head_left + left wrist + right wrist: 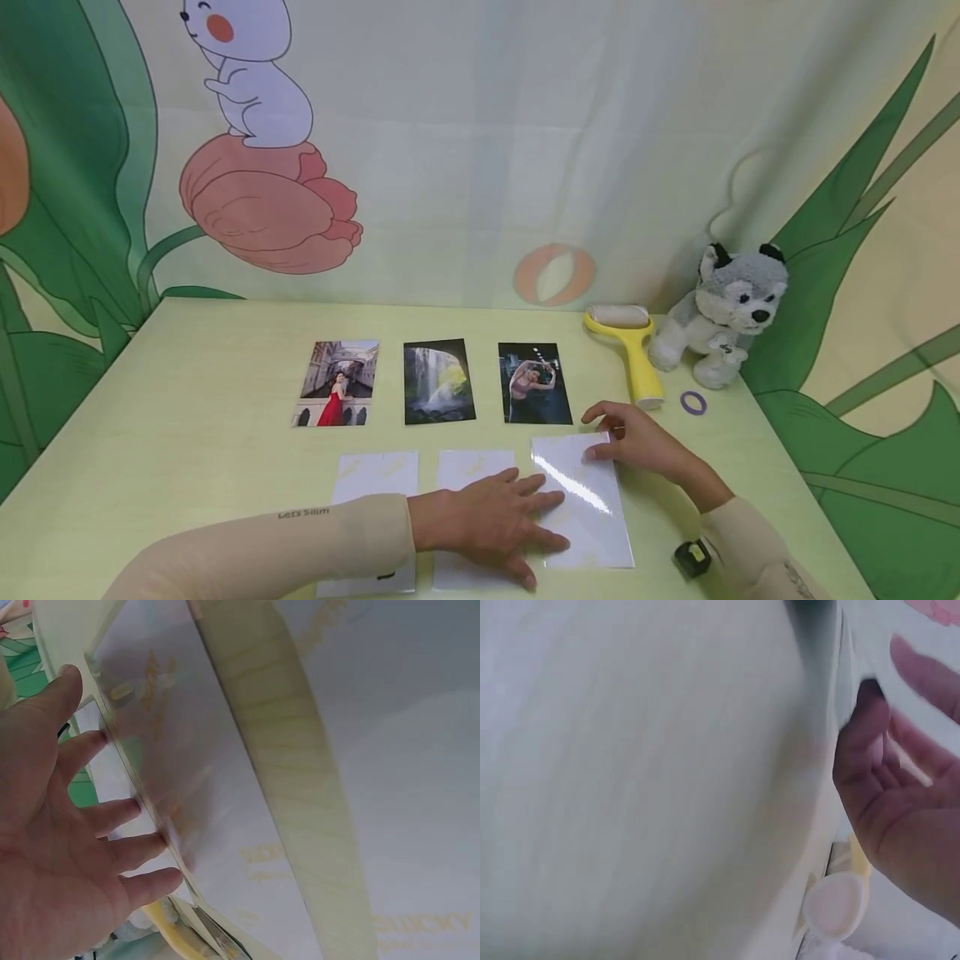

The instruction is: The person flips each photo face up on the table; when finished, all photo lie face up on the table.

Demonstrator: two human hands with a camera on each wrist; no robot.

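Three white sheets with faint yellow print lie in a row near me: a left sheet [375,479], a middle sheet [472,462] and a glossy right sheet [588,533]. With fingers spread, my left hand [498,517] reaches across the middle sheet, its fingertips resting on the right sheet's left part. At the right sheet's upper right corner is my right hand [641,437], thumb over the corner and the other fingers loosely bent beyond the edge. Nothing shows between its fingers in the right wrist view. Behind the sheets lie a red-dress photo [337,383], a waterfall photo [438,382] and a stretching-person photo [535,383].
A yellow-handled roller [637,358] lies at the back right, beside a grey and white plush dog [731,308]. Near them is a purple ring [693,403]. A small black object [692,558] sits by my right sleeve. A printed curtain [450,167] hangs behind the table.
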